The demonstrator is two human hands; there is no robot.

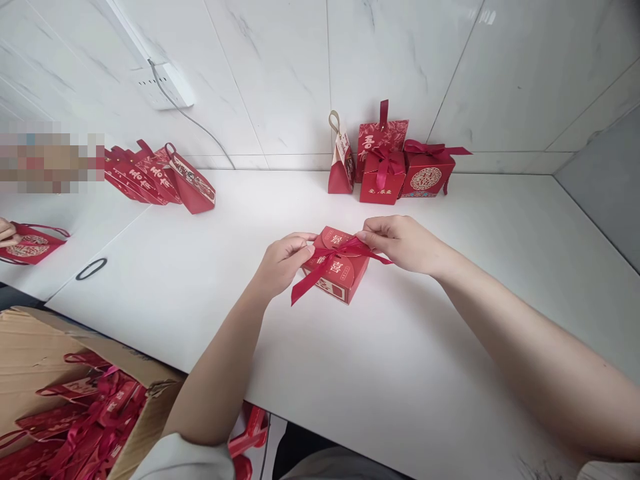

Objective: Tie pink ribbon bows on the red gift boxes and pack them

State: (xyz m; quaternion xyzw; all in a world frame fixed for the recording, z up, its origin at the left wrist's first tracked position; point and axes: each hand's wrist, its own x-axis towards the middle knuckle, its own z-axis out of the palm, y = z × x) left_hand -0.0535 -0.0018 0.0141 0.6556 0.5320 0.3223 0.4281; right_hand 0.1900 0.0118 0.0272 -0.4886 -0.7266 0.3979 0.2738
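Note:
A small red gift box [350, 270] with gold lettering lies flat on the white table [310, 353]. Across its top runs a dark red ribbon [306, 287], gathered at the middle, with one tail hanging over the near left side. My left hand [285, 263] pinches the ribbon at the left of the box, thumb on top. From the right, my right hand [395, 240] grips the ribbon between thumb and fingers, and another tail sticks out below that hand. The exact shape of the knot is partly hidden by the fingers.
Finished-looking red boxes [383, 187] stand against the tiled wall, with more red boxes [193, 190] leaning at the left. A black hair tie [91, 269] lies near a co-worker's hand [6, 233]. An open cardboard carton [160, 407] of ribboned boxes stands at lower left.

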